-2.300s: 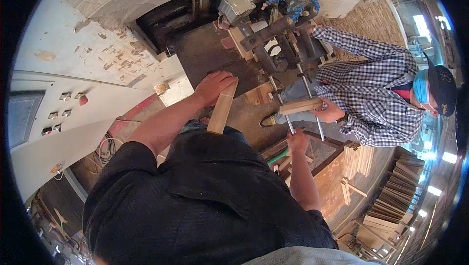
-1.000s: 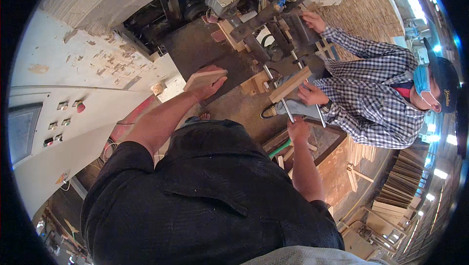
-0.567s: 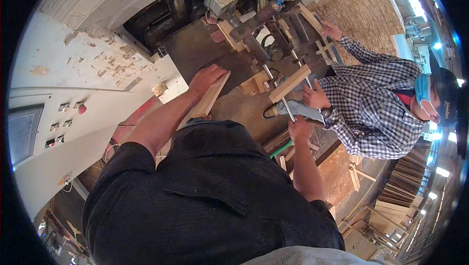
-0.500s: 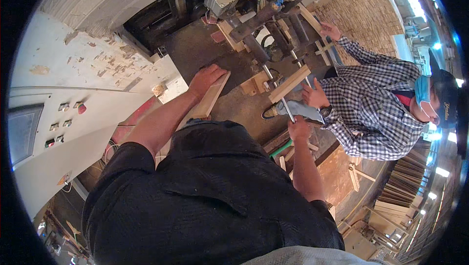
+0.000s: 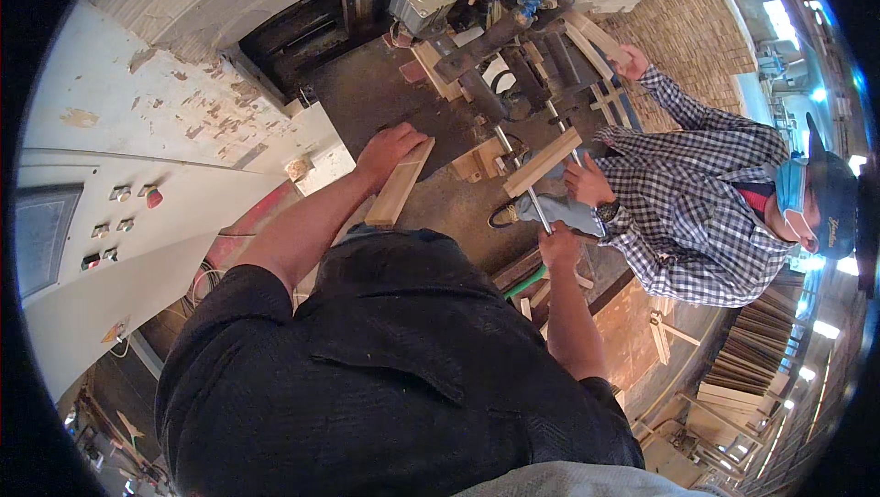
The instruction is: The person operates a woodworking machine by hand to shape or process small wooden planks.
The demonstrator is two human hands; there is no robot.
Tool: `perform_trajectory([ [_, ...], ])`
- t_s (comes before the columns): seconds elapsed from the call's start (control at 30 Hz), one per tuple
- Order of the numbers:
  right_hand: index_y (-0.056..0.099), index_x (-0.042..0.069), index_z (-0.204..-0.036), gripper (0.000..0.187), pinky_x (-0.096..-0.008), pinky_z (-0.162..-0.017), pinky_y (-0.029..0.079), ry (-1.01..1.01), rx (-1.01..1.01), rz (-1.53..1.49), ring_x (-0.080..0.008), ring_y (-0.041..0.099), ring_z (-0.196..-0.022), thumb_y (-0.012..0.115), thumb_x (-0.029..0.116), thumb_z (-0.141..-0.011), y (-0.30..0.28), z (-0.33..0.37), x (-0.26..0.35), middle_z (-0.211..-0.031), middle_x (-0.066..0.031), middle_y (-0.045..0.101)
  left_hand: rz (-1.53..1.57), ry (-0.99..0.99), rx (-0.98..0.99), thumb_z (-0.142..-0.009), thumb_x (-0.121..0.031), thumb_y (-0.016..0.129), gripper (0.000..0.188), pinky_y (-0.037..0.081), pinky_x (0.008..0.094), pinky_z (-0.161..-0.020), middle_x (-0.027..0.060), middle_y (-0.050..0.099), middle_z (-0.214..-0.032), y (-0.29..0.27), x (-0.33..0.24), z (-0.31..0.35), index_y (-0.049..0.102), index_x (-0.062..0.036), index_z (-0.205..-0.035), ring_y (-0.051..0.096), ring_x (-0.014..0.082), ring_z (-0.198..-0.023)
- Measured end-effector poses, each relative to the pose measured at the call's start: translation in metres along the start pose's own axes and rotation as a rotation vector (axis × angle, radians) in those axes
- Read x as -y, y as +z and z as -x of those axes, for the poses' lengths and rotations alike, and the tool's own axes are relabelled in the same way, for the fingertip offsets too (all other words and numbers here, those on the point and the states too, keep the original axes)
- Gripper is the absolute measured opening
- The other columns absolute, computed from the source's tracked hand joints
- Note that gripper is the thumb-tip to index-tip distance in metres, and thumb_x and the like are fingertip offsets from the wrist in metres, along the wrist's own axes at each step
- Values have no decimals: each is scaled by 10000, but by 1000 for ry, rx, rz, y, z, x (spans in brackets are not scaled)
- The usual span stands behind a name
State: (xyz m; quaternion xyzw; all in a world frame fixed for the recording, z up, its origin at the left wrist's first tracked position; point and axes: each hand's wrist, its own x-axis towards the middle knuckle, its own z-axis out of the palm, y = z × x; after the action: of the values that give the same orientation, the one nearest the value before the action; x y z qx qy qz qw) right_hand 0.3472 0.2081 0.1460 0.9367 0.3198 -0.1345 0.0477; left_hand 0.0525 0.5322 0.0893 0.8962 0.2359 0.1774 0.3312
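White chipped panel [image 5: 160, 84], brown floor [image 5: 449, 207]; left grip [image 5: 390, 150] pinching board [image 5: 403, 185], right grip [image 5: 560, 248] clasping rod [image 5: 538, 209].

A short-sleeved cloth shirt [image 5: 394, 359] is showing black; a long-sleeved cloth shirt [image 5: 683, 190] is displaying black-and-white checks. A face mask [image 5: 794, 190] is looking light blue, a coiled hose [image 5: 533, 4] bright blue, a flat wooden board [image 5: 401, 187] pale tan, and a rounded push-button [image 5: 153, 196] red.
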Motion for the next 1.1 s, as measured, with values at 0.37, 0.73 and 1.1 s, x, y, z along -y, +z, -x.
perform_trajectory([
  [0.37,647,108,-1008,351,-540,-805,525,4,12,9,-432,666,-930,651,416,-838,-3,0,3,-946,-201,704,142,-24,-141,-819,-110,687,342,531,433,-865,145,601,-1153,-10,-18,2,623,-61,-1150,617,359,-1040],
  [0.73,642,116,-1039,340,-546,-798,520,16,-27,-2,-429,668,-915,689,370,-818,0,8,3,-922,-211,703,81,30,-104,-895,-208,630,334,498,423,-939,140,648,-1156,-8,-13,3,644,-68,-1197,604,342,-1084],
  [1.1,626,99,-1024,351,-546,-827,512,28,-19,-45,-434,659,-939,667,367,-801,-1,12,8,-937,-214,697,23,55,-37,-870,-194,637,318,493,403,-936,125,644,-1107,-4,-1,0,668,-85,-1166,604,333,-1068],
])
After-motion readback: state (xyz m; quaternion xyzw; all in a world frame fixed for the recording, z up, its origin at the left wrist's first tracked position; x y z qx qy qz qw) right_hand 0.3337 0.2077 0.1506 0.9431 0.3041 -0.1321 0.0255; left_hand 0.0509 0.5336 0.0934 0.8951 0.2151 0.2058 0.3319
